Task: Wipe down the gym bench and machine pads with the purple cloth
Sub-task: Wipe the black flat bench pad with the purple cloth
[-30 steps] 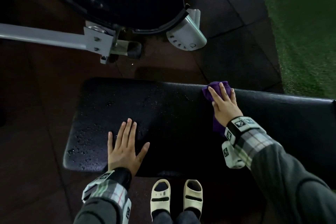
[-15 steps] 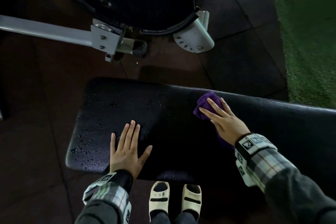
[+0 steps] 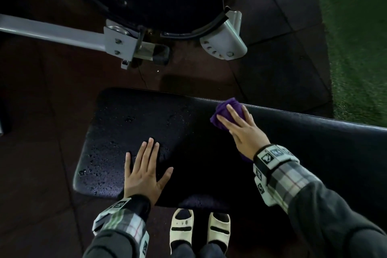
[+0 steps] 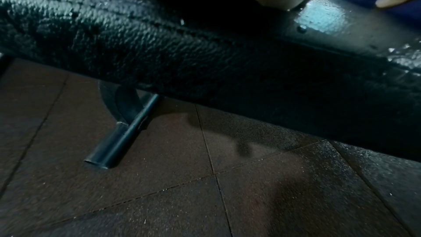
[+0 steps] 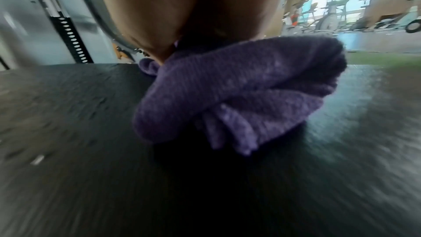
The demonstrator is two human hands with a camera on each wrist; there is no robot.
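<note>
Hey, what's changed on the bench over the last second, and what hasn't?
The right hand slid the purple cloth toward the bench's near-left side, then back out to the far edge, pressing on it throughout. The left hand stayed flat on the bench pad, where droplets remain at the left end.

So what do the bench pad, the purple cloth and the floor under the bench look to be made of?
Bench pad: seemingly black vinyl or faux leather; pebbled grain, slight sheen, droplets beading on it.
Purple cloth: soft knit or microfibre, matte; fine ribbed weave, bunched folds.
Floor: probably rubber tiles, dark and matte; speckled granular surface with straight seams.
</note>
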